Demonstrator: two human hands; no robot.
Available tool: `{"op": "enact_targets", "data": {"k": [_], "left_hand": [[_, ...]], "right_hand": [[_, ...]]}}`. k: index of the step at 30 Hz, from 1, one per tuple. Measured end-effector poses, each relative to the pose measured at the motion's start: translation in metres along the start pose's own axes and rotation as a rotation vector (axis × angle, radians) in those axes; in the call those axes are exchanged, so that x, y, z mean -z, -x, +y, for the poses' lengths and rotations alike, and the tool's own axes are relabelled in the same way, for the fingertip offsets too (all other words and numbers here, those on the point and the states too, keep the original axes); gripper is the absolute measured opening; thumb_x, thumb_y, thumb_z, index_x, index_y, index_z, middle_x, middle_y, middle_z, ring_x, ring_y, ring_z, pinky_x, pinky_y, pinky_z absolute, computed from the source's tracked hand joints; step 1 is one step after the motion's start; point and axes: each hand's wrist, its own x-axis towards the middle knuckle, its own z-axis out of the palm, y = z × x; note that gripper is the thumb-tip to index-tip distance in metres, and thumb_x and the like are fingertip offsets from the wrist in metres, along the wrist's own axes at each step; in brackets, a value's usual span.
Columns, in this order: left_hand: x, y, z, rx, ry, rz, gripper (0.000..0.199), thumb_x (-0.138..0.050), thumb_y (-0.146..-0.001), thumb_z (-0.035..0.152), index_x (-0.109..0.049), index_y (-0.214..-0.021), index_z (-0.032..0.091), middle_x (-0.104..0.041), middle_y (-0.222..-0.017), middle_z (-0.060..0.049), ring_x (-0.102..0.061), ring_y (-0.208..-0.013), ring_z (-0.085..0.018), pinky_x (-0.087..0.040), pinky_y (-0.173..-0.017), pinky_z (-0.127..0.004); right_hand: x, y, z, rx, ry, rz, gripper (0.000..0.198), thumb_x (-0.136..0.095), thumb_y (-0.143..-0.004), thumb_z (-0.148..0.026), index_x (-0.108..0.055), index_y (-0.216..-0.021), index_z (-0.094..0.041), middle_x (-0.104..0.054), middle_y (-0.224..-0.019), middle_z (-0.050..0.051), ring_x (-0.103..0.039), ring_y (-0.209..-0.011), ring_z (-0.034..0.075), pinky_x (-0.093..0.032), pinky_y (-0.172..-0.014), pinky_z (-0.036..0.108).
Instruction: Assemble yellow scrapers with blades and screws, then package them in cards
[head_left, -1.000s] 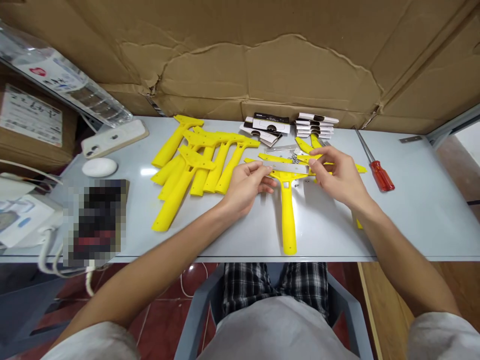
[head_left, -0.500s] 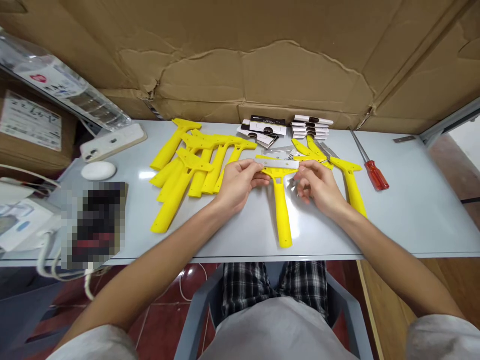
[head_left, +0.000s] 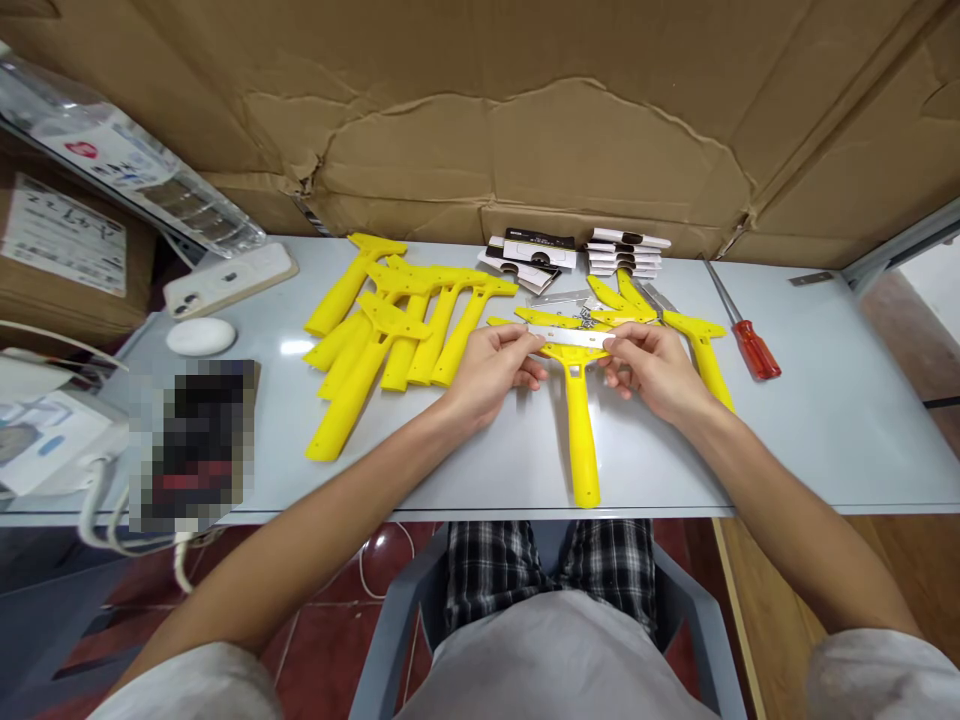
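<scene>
In front of me is a yellow scraper handle (head_left: 582,430), its grip pointing toward the table's front edge. A flat metal blade (head_left: 571,336) lies across its wide head. My left hand (head_left: 491,372) pinches the blade's left end between thumb and fingers. At the other end, my right hand (head_left: 654,365) closes on the blade's right tip, with its lower fingers curled under the head. Behind the blade are loose yellow head pieces (head_left: 551,318) and a small heap of screws (head_left: 586,318).
Several yellow scraper handles (head_left: 352,390) lie piled at left. Small blade boxes (head_left: 538,248) stand at the back, beside a white stack (head_left: 626,255). A red screwdriver (head_left: 754,350) lies at right, near a single blade (head_left: 811,279). A phone (head_left: 229,280) rests at left.
The handle and blade have shifted slightly right and toward me. My right fingers, spread below the blade's end before, have closed in on it; the left hand keeps its pinch.
</scene>
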Motion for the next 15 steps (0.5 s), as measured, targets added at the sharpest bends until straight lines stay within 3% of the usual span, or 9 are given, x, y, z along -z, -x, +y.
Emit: {"op": "enact_targets", "data": {"k": [6,15], "left_hand": [[-0.0023,0.0001,-0.0014,-0.031,-0.022,0.064,0.019,-0.071,-0.082,0.004,-0.068,-0.100,0.010,-0.073,-0.067,-0.004,-0.070,-0.054,-0.013,-0.058,-0.052,-0.021],[-0.0008,0.0009,-0.0071,-0.063,-0.054,0.011,0.022,-0.072,-0.081,0.009,-0.064,-0.100,0.015,-0.072,-0.068,-0.002,-0.073,-0.056,-0.016,-0.062,-0.055,-0.024]], "right_hand": [[-0.0020,0.0011,0.0004,-0.053,0.021,-0.003,0.035,-0.086,-0.072,-0.037,-0.065,-0.088,-0.014,-0.071,-0.073,0.006,-0.061,-0.048,0.012,-0.040,-0.035,0.020],[0.0007,0.0023,0.0019,-0.069,0.015,-0.040,0.035,-0.090,-0.073,-0.037,-0.067,-0.085,-0.013,-0.074,-0.077,0.008,-0.060,-0.049,0.010,-0.042,-0.036,0.020]]}}
